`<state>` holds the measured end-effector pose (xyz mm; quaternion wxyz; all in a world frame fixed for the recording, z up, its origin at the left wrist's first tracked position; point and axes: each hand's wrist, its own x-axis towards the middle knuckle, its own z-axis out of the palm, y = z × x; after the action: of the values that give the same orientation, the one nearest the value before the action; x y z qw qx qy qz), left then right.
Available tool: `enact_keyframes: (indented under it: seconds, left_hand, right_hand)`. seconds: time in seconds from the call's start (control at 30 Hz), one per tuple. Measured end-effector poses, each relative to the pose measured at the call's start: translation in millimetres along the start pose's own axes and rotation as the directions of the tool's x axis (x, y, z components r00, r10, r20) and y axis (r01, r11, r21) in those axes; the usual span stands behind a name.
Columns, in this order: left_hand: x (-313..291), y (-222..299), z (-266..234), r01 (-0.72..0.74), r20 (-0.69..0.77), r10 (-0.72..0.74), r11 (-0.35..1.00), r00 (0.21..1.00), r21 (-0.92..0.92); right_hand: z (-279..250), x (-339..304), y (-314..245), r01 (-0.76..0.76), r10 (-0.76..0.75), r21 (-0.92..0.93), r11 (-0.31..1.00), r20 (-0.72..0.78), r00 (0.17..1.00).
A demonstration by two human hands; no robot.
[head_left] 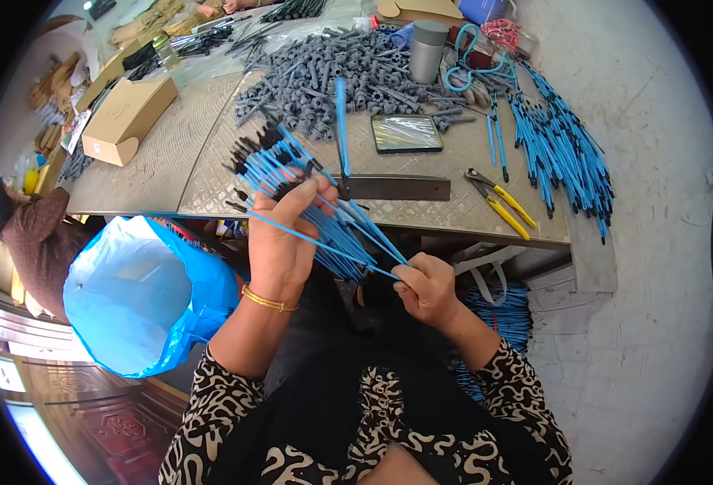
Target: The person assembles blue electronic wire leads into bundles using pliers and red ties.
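My left hand (285,222) is closed round a thick bundle of thin blue rods (324,239) with black ends, held over the table's near edge. Their black tips fan out toward the upper left. Lower right of it, my right hand (426,288) pinches the ends of a few of these blue rods between thumb and fingers. One rod stretches across beneath the left hand to the right fingertips. A single blue rod (342,121) stands upright just beyond the bundle, by a dark metal bar (397,188).
On the table (203,153) lie a heap of grey plastic parts (332,77), a case of silvery pins (406,133), yellow-handled pliers (503,206) and a pile of blue rods (562,145). A grey cup (429,52) stands behind. At left are a cardboard box (130,120) and blue bag (190,283).
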<state>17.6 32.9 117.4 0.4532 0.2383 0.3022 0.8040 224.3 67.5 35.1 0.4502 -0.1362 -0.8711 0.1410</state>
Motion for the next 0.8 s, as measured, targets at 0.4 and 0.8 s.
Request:
enact_keyframes:
  seconds: [0.4,0.8]
  left_hand:
    - [-19.9,40.8,-18.1,0.237,0.233,-0.250,0.968,0.940,0.082]
    - [-33.1,78.8,-139.9,0.289,0.694,-0.520,0.854,0.498,0.433]
  right_hand:
    - [32.0,-19.4,-18.4,-0.329,0.298,0.190,0.925,0.177,0.938]
    - [-8.8,52.5,12.6,-0.145,0.016,0.325,0.934,0.369,0.929]
